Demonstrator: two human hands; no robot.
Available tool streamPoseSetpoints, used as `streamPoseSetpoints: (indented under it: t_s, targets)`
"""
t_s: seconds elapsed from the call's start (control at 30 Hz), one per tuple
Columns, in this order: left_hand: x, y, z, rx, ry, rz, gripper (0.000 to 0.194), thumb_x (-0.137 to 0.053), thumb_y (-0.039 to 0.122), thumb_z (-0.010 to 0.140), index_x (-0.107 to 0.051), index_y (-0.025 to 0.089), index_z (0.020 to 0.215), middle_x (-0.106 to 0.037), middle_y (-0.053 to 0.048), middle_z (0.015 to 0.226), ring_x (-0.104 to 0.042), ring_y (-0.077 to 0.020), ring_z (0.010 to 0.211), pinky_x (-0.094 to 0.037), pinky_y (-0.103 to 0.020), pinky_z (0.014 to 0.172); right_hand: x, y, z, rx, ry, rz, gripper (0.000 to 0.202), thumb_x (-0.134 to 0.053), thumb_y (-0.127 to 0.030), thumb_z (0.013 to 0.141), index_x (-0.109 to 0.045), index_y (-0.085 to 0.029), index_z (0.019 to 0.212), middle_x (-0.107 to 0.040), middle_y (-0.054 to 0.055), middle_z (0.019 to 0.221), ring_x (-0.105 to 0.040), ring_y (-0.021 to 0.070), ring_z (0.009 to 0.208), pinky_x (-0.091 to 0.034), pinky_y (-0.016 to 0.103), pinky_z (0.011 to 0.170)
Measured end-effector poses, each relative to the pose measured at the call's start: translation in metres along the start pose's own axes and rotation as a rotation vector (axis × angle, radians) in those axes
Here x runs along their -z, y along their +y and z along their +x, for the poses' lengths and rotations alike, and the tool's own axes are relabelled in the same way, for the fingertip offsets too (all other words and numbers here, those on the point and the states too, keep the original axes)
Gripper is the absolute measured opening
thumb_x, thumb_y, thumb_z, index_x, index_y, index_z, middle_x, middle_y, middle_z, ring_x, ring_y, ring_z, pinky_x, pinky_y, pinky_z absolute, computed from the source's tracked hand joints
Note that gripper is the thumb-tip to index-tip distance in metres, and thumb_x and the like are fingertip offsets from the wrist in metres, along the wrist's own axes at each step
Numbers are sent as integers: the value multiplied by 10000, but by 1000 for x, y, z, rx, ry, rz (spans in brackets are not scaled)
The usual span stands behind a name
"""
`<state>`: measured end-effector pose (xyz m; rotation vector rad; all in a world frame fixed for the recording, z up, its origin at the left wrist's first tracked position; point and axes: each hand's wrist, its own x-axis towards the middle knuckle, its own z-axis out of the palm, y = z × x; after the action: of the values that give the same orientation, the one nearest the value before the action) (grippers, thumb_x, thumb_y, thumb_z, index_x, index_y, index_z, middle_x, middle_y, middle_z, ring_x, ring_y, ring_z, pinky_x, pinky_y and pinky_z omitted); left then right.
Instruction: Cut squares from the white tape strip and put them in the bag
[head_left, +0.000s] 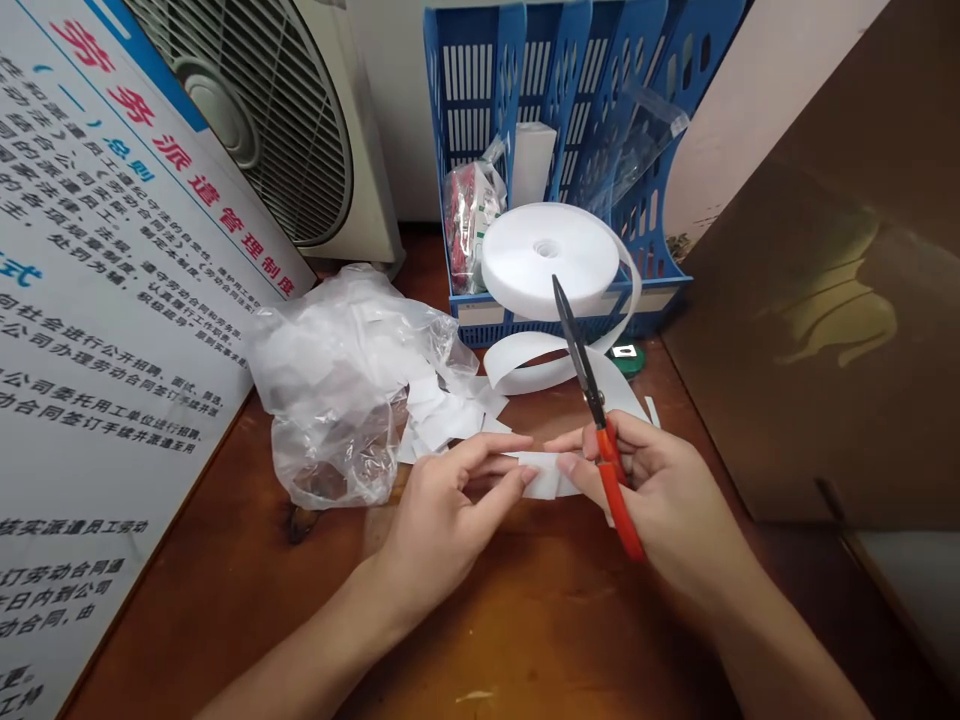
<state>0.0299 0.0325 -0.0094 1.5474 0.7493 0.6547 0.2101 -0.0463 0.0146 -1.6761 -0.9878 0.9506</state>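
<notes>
One pair of red-handled scissors (621, 505), one white strip roll (517, 255), one clear plastic bag (330, 370) and several cut white pieces (442, 415) showed over a brown wooden tabletop (480, 640), with one box fan (367, 150) and one blue file rack (469, 60) behind. Left hand (442, 510) and right hand (667, 500) pinched a white strip (538, 475) between thumbs and fingers, the scissors held in the right, blades pointing away.

Glossy brown wooden tabletop (465, 640); pale wall (784, 75); fan (292, 120) beside printed board (112, 320) at left
</notes>
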Motion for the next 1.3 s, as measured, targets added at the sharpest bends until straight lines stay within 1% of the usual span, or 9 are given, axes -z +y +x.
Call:
streamPoseSetpoints:
  t_s: [0.2,0.33,0.47,0.63,0.77,0.93,1.1,1.2,1.3]
  targets:
    - [1,-2,3,48,-50,-10,265,-644,307,935,-688,192,1170,-796,-49,997,-752,-205,916,-578,-269,837,0,2,0,-42,-40,57,265,-771,-307,806,-521,-222,784,-683,31,851,-481,112,557,-356,211,423]
    - [7,2,5,88,-181,36,145,-617,275,933,-708,183,998,-772,-31,894,-725,-171,802,-552,-224,710,-4,3,-1,25,-92,-30,156,-701,-165,796,-558,-226,780,-674,5,806,-566,148,652,-441,230,536]
    - [11,4,4,97,-275,142,123,-612,247,911,-702,167,886,-681,-1,712,-622,-124,621,-451,-191,550,-7,1,-5,94,-160,-218,127,-613,-99,774,-603,-223,800,-634,-11,714,-567,164,644,-439,255,568]
    - [13,7,3,46,-374,200,228,-575,302,941,-732,157,862,-655,3,676,-562,-111,565,-403,-194,506,-5,-2,-8,100,-187,-302,151,-588,-90,751,-622,-216,826,-650,-6,713,-593,174,647,-440,257,570]
    - [15,6,4,56,-442,210,287,-535,322,976,-737,151,863,-718,-30,750,-652,-143,655,-478,-210,601,-5,-1,-10,142,-176,-320,101,-630,-126,759,-658,-201,820,-653,-5,681,-599,171,618,-455,251,556]
    - [18,-5,6,116,-412,164,311,-538,387,985,-742,153,966,-763,-64,846,-718,-179,757,-542,-245,708,-6,0,-6,231,48,-267,131,-781,-203,738,-674,-179,809,-649,1,714,-587,146,606,-477,238,558]
    - [20,-8,5,150,-416,60,318,-561,413,977,-728,147,1024,-770,-82,860,-726,-185,775,-573,-272,740,3,-4,-10,217,283,82,261,-821,-305,765,-580,-204,759,-574,-38,670,-489,92,523,-396,201,479]
    - [20,-7,5,182,-414,-41,336,-584,434,963,-725,134,1022,-765,-98,861,-723,-195,791,-591,-286,739,10,-5,-37,85,306,241,326,-767,-390,829,-493,-226,763,-510,-55,648,-459,91,488,-341,199,436]
    - [21,-4,5,211,-425,-143,356,-599,440,955,-723,116,1036,-758,-110,848,-721,-201,800,-601,-288,724,14,-1,-80,-54,357,225,375,-794,-439,795,-483,-230,784,-479,-46,690,-440,92,514,-348,199,447]
